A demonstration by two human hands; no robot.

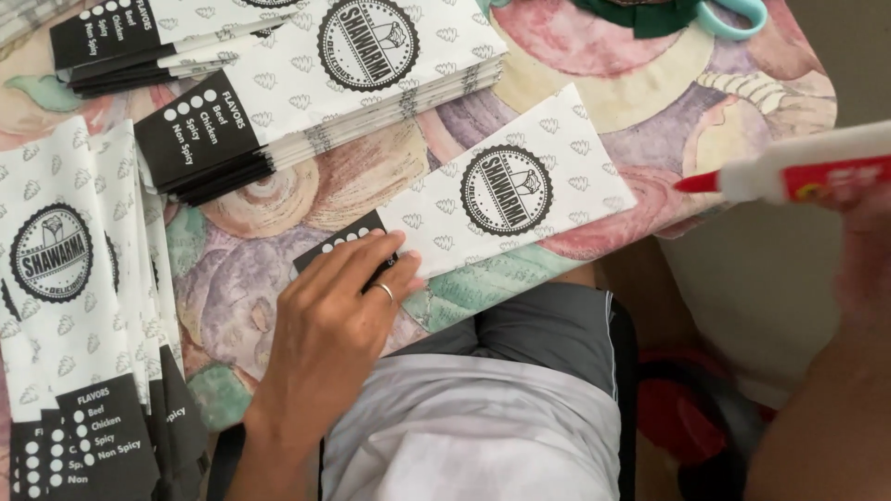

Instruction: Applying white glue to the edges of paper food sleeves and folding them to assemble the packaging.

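A white paper sleeve (520, 186) with a round black emblem and a black end lies slantwise near the table's front edge. My left hand (334, 315), a ring on one finger, presses flat on its black end. My right hand (868, 223) is blurred at the far right edge, off the table, and holds a white glue bottle (798, 172) with a red tip pointing left toward the sleeve's far end.
A thick stack of the same printed sleeves (316, 83) lies at the back, another pile (74, 278) fans out on the left. The table wears a flowered cloth (631, 83). Teal-handled scissors (738, 17) rest at the back edge. My lap is below.
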